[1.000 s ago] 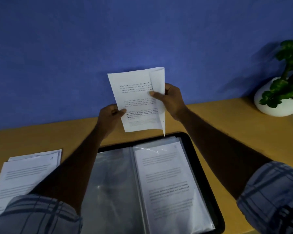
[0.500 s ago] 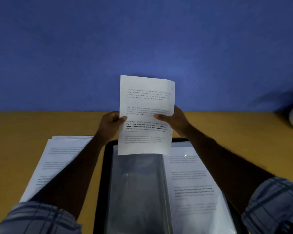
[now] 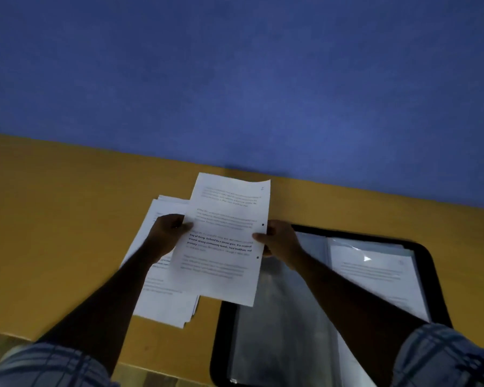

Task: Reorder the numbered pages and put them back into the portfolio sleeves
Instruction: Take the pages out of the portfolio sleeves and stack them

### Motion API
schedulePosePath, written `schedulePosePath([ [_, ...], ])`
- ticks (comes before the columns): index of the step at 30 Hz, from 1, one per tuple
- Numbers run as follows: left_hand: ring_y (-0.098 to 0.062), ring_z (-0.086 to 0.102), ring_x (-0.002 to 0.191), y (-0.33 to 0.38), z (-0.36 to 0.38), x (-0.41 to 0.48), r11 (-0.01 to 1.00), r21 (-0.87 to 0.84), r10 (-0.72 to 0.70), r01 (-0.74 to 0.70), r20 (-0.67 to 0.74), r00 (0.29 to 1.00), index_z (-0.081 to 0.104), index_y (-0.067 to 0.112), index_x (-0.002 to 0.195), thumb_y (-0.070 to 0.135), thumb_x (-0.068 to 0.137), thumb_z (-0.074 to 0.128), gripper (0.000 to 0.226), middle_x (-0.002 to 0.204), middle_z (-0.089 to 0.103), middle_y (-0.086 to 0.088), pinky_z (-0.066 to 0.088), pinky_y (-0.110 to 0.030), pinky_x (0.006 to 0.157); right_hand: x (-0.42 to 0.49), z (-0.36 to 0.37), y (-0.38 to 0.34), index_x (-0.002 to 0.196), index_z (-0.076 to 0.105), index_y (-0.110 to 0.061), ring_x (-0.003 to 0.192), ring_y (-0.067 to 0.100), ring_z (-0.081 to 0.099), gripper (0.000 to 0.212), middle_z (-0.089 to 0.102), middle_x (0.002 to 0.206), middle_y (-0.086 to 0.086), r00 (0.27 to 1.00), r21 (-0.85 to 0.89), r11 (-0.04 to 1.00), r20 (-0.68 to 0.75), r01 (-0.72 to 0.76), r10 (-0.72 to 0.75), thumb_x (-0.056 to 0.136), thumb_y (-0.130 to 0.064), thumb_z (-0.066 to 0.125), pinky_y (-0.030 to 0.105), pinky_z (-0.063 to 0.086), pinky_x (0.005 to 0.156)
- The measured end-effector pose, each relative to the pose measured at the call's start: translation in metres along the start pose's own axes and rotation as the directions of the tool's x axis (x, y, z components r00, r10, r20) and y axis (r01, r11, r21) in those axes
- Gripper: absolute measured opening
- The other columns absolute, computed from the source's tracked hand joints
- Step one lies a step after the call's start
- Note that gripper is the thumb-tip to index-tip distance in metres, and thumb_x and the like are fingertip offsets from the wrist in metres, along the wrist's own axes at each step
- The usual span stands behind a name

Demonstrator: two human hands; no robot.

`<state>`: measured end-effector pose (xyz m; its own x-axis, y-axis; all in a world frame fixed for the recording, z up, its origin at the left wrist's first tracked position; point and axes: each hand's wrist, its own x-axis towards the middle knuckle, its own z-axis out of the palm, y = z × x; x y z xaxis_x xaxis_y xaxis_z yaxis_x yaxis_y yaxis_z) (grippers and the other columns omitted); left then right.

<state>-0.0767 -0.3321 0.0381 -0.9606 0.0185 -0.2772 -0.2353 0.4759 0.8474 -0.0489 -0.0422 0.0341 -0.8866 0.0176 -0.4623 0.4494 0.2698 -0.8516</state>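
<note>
We pinch the printed page [image 3: 224,241] with left hand [image 3: 166,233] and right hand [image 3: 280,243], thumbs clamped on its side edges, left of the open portfolio [image 3: 419,263], above the loose stack [image 3: 165,305].

One view, head-worn, wide-angle: it looks forward and down onto the desk [image 3: 53,219], rolled so the far edge slopes down to the right. The page [image 3: 224,263], held by left hand [image 3: 165,233] and right hand [image 3: 280,241], sits near, mid-frame; the wall [image 3: 235,79] fills the upper half.

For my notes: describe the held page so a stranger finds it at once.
On the yellow table, left of the open black portfolio, lies a paper stack. Over it, the left hand and right hand hold one printed page, the only one lifted.
</note>
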Motion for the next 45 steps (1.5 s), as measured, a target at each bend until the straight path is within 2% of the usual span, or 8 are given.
schedulePosePath([
  [3, -0.01, 0.063, 0.073, -0.027, -0.024, -0.007, 0.995, 0.079, -0.047, 0.053, -0.083, 0.995, 0.071, 0.019, 0.087, 0.014, 0.093, 0.067, 0.009, 0.087, 0.07, 0.006, 0.045, -0.022, 0.06, 0.003, 0.039, 0.0, 0.101, 0.069, -0.005, 0.082, 0.025, 0.074, 0.013, 0.074, 0.099, 0.012, 0.999, -0.02, 0.999, 0.021, -0.033, 0.033, 0.09, -0.012, 0.07, 0.042, 0.063, 0.067],
  [11, -0.024, 0.061, 0.085, -0.083, -0.073, -0.009, 0.934, 0.287, -0.146, 0.213, -0.237, 0.96, 0.07, 0.008, 0.115, 0.016, 0.091, 0.068, 0.025, 0.101, 0.068, -0.01, 0.045, -0.028, 0.071, 0.012, 0.119, 0.003, 0.108, 0.064, -0.001, 0.071, 0.022, 0.067, 0.014, 0.066, 0.097, 0.016, 0.982, -0.048, 0.987, 0.106, -0.153, 0.157, 0.098, -0.009, 0.057, 0.028, 0.057, 0.056],
  [15, -0.024, 0.064, 0.09, -0.099, -0.084, -0.011, 0.923, 0.287, -0.161, 0.256, -0.318, 0.934, 0.071, 0.009, 0.112, 0.018, 0.087, 0.074, 0.027, 0.103, 0.072, -0.01, 0.045, -0.026, 0.075, 0.015, 0.139, 0.007, 0.103, 0.064, 0.0, 0.062, 0.016, 0.066, 0.014, 0.069, 0.081, 0.011, 0.992, -0.142, 0.984, 0.056, -0.104, 0.113, 0.094, -0.011, 0.064, 0.038, 0.062, 0.069],
  [18, -0.03, 0.064, 0.104, -0.107, -0.087, -0.01, 0.909, 0.325, -0.15, 0.263, -0.333, 0.931, 0.069, 0.008, 0.116, 0.02, 0.086, 0.075, 0.033, 0.115, 0.07, -0.013, 0.046, -0.031, 0.085, 0.017, 0.145, 0.012, 0.109, 0.06, -0.005, 0.086, 0.017, 0.065, 0.026, 0.066, 0.098, 0.007, 1.0, -0.36, 0.933, 0.024, -0.004, 0.013, 0.09, -0.022, 0.069, 0.034, 0.057, 0.078],
  [23, -0.037, 0.049, 0.126, -0.119, -0.078, -0.015, 0.873, 0.457, -0.042, 0.17, -0.275, 0.96, 0.048, 0.01, 0.142, 0.034, 0.085, 0.075, 0.068, 0.14, 0.049, -0.017, 0.046, -0.049, 0.103, 0.011, 0.142, 0.026, 0.143, 0.042, -0.015, 0.135, 0.024, 0.038, 0.065, 0.043, 0.144, 0.006, 0.944, -0.689, 0.666, 0.081, 0.286, -0.321, 0.088, -0.037, 0.07, 0.039, 0.04, 0.108],
  [28, -0.031, 0.018, 0.149, -0.127, -0.054, -0.025, 0.757, 0.651, 0.005, 0.042, -0.07, 0.998, 0.014, 0.025, 0.157, 0.064, 0.088, 0.056, 0.09, 0.165, 0.012, -0.004, 0.027, -0.057, 0.115, 0.009, 0.136, 0.029, 0.153, 0.03, -0.018, 0.151, 0.026, 0.008, 0.078, 0.012, 0.163, 0.006, 0.938, -0.813, 0.474, 0.245, 0.337, -0.247, 0.089, -0.05, 0.063, 0.046, 0.018, 0.12],
  [33, -0.03, 0.004, 0.152, -0.118, -0.042, -0.026, 0.716, 0.691, -0.063, 0.101, -0.08, 0.995, 0.009, 0.026, 0.158, 0.063, 0.091, 0.051, 0.087, 0.166, -0.006, -0.003, 0.015, -0.059, 0.118, 0.006, 0.12, 0.03, 0.153, 0.029, -0.016, 0.151, 0.027, 0.007, 0.075, 0.011, 0.164, 0.006, 0.932, -0.774, 0.524, 0.247, 0.355, -0.267, 0.092, -0.046, 0.059, 0.045, 0.016, 0.122],
  [45, -0.026, 0.011, 0.152, -0.022, 0.083, -0.029, 0.709, 0.669, 0.158, -0.224, 0.158, 0.975, 0.019, 0.023, 0.157, 0.058, 0.092, 0.053, 0.082, 0.166, 0.006, -0.005, 0.017, -0.054, 0.118, -0.078, -0.029, 0.116, 0.154, 0.029, -0.011, 0.15, 0.033, 0.015, 0.086, 0.015, 0.164, 0.013, 0.926, -0.748, 0.647, -0.334, -0.148, -0.175, 0.087, -0.065, 0.041, 0.048, 0.019, 0.119],
])
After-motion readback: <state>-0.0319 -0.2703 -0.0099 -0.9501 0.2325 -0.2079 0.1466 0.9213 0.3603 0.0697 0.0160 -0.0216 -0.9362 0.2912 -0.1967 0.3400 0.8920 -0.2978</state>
